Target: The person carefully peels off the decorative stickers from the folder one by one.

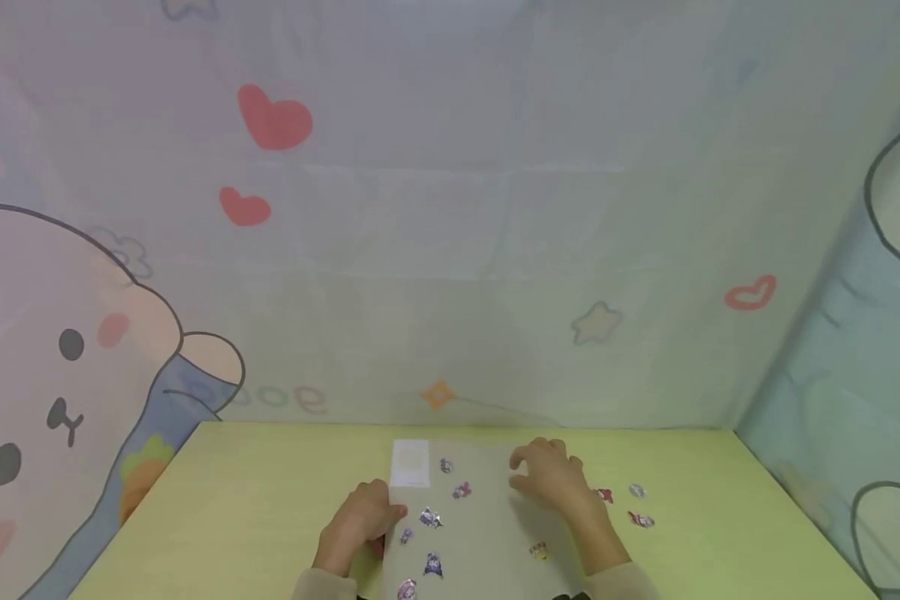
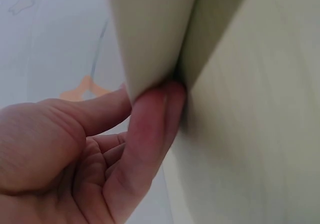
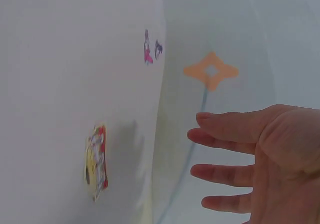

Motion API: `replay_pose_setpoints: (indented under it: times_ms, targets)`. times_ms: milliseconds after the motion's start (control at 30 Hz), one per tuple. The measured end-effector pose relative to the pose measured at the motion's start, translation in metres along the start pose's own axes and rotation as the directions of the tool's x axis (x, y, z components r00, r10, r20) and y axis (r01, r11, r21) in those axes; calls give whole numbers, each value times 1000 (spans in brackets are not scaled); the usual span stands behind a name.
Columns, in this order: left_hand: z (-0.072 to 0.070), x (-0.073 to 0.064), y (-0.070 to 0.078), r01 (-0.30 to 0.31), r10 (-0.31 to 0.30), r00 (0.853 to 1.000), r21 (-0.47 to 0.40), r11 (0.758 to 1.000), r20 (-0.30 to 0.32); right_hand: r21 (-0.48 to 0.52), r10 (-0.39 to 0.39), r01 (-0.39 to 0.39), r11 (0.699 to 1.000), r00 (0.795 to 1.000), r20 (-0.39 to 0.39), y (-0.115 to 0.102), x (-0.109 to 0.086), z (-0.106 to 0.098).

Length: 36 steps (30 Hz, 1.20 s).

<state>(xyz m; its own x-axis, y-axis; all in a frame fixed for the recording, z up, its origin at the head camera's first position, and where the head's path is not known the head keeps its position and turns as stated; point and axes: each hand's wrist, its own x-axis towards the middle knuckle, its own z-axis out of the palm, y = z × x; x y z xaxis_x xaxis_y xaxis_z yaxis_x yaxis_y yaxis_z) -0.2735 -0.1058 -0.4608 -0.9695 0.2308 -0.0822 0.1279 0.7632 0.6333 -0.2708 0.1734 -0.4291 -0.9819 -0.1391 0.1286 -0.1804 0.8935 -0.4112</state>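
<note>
A pale flat board [image 1: 487, 525] with small character stickers on it lies on the table. My left hand [image 1: 360, 517] pinches its left edge; in the left wrist view the thumb is on one face and the fingers are tucked under the board's edge [image 2: 152, 34]. Over the upper right part of the board is my right hand [image 1: 551, 475], holding nothing, its fingers [image 3: 225, 174] spread and relaxed in the right wrist view. A yellow and red sticker [image 3: 95, 161] sits on the board near that hand. Purple stickers [image 1: 432, 565] run down the board's left side.
A white square [image 1: 410, 463] covers the board's top left corner. Loose stickers [image 1: 641, 519] lie on the yellow table [image 1: 270, 500] right of the board. Something red [image 1: 377, 547] shows partly below the left hand. A printed cloth wall [image 1: 450, 250] stands behind the table.
</note>
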Motion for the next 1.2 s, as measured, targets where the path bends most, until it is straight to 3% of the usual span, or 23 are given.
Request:
replay_pose_setpoints:
  times_ms: [467,867,1200]
  targets:
    - [-2,0,-1,-10,10,1000,-40,999,16,-102,-152,160,982,985,76,-39,27,25]
    - [-3,0,-1,-9,10,1000,-26,1000,18,-58,-81,88,994,990,117,-48,41,34]
    - [-1,2,-2,-12,12,1000,-25,1000,18,-102,-43,57,993,989,141,-50,43,42]
